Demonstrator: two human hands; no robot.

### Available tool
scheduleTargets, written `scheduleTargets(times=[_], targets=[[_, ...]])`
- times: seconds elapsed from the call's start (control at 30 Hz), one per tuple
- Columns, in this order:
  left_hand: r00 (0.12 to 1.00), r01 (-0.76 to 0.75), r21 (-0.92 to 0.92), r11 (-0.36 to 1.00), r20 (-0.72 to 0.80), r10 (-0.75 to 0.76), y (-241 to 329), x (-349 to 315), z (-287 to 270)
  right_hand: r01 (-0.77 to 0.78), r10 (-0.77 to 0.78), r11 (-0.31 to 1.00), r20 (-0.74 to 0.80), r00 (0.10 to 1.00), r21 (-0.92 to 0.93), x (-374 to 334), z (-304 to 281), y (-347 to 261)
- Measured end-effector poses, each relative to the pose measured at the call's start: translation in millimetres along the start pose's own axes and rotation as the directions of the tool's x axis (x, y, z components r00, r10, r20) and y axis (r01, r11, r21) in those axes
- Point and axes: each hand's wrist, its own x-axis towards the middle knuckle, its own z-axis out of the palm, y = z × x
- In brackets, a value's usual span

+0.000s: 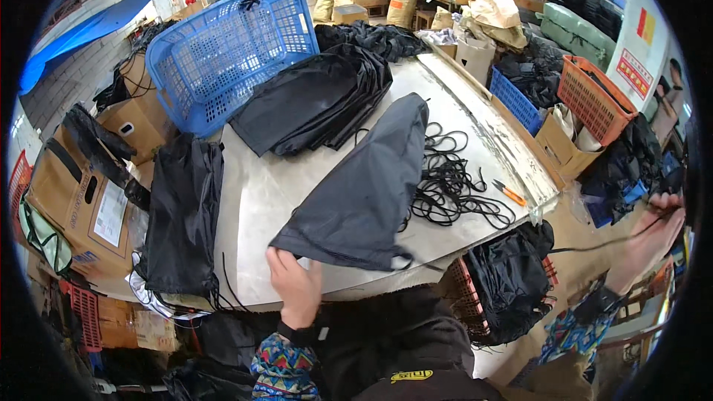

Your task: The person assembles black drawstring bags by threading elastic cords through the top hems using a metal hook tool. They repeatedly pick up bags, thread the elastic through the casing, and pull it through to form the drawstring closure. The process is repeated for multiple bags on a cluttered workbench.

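My left hand [295,286] pinches the near left corner of a black fabric drawstring bag [356,193] that lies on the table. Far out to the right, my right hand [648,241] is closed on a thin black cord [598,246], stretched taut toward the table. The cord's line fades before the bag, near whose lower right corner a short loop sticks out. Beside the bag lies a tangled heap of black cords [457,193]. An orange-handled thread snipper [510,193] rests right of the heap.
Behind the bag are stacked black fabric pieces [316,100] and a tilted blue plastic basket [234,52]. Black bags [184,215] hang over the table's left edge by a cardboard box [93,208]. Below the right edge stands a red basket of black fabric [509,282].
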Motion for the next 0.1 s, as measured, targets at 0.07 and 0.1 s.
scheduleTargets(times=[0.07,0.1], targets=[[0.938,-0.233,0.055,0.971,-0.252,0.239,20.9,-11.1,10.2,-0.042,0.036,0.987,-0.039,0.999,-0.154,-33.0,33.3,-5.8],[0.942,-0.219,0.087,0.972,-0.241,0.234,15.7,-17.9,5.6,-0.096,0.086,0.972,-0.058,0.995,-0.214,-53.5,52.4,5.6]])
